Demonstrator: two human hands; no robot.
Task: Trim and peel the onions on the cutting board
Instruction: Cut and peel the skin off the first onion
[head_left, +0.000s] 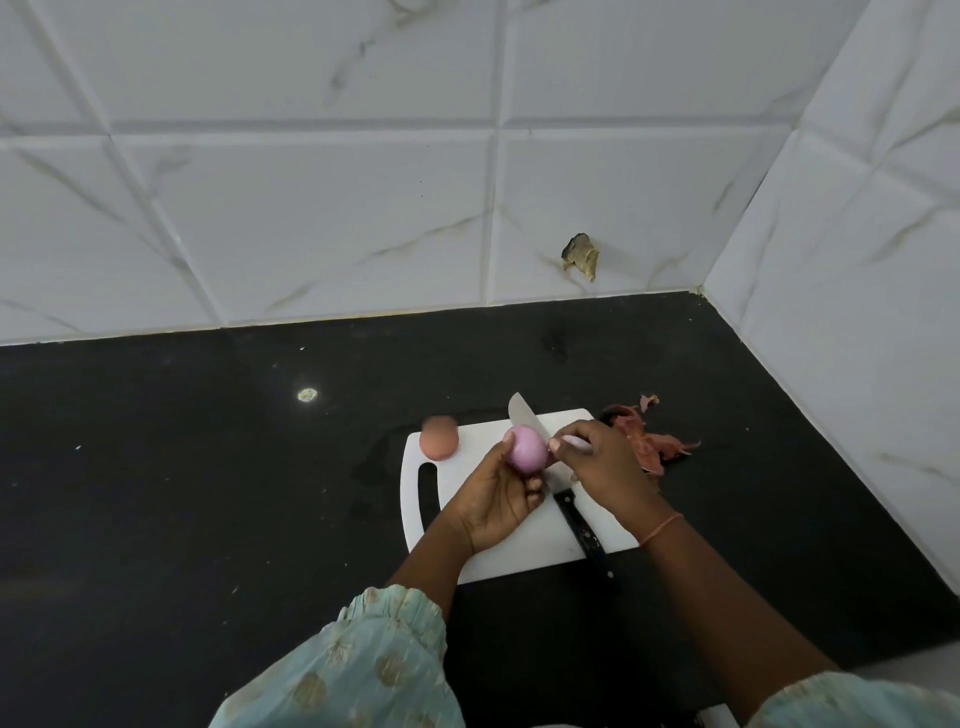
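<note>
- We see the left hand (498, 493) cupping a peeled pale-purple onion (527, 448) above the cutting board (524, 551), fingers curled round it.
- The right hand (597, 462) pinches a strip of peel (574, 441) beside that onion.
- A knife (566, 499) lies diagonally on the white board, handle toward the near edge of the black tabletop (208, 493).
- An unpeeled brown onion (439, 438) sits at the board's far left corner.
- Loose skins (649, 436) lie on the tabletop by the board's right side, near the white tiled wall (311, 208).

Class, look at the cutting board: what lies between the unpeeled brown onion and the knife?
In the head view, the peeled onion, held in the left hand.
</note>
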